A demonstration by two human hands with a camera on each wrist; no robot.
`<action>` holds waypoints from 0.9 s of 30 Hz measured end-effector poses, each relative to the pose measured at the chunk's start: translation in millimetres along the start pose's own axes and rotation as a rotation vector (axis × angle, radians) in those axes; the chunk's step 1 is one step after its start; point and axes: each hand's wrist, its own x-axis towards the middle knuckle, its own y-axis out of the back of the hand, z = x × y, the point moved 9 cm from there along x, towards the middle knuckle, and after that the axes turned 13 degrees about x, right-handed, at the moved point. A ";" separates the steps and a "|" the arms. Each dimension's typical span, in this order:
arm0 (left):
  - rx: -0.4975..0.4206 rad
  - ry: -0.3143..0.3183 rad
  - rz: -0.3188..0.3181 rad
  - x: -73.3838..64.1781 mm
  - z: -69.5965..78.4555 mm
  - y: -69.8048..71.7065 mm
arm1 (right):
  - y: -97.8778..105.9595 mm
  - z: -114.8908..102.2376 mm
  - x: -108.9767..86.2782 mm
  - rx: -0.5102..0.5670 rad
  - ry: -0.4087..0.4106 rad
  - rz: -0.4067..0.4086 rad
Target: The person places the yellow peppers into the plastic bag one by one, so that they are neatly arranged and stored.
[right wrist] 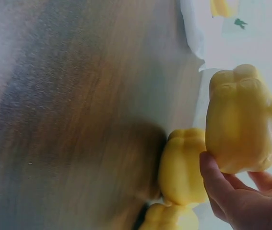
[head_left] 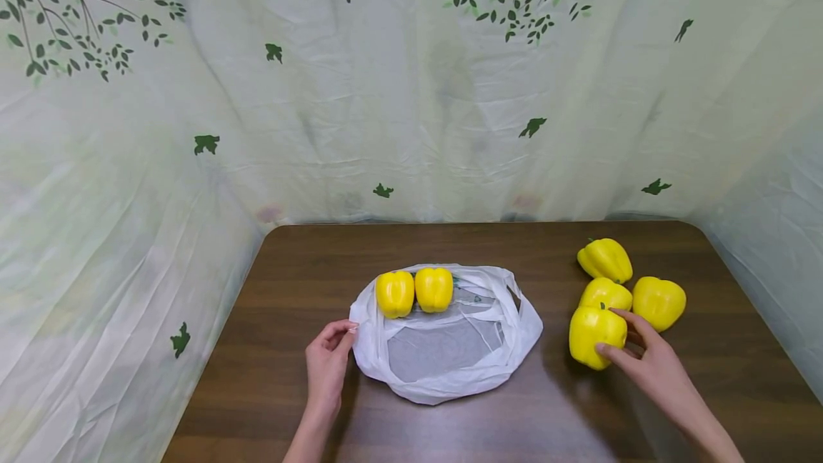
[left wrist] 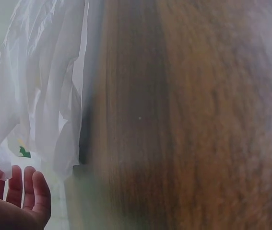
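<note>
My left hand (head_left: 329, 359) pinches the left edge of a white plastic bag (head_left: 444, 388) between thumb and fingers. The bag lies with its mouth spread wide on the table, and two yellow bell peppers (head_left: 395, 294) sit side by side at its back left. In the left wrist view the bag (left wrist: 54, 72) hangs in folds from the fingertips. My right hand (head_left: 649, 356) grips a yellow bell pepper (head_left: 594, 338), thumb on one side and fingers on the other. The right wrist view shows this pepper (right wrist: 241, 120) held above the others.
Several more yellow bell peppers (head_left: 659, 302) stand grouped on the right of the brown wooden table (head_left: 514, 434), just behind the held one. A pale curtain (head_left: 411, 91) printed with leaves hangs behind the table and along both sides.
</note>
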 end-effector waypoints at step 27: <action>-0.024 0.003 0.013 -0.6 0.6 2.5 | -22.0 -36.4 23.6 -0.058 0.110 -0.132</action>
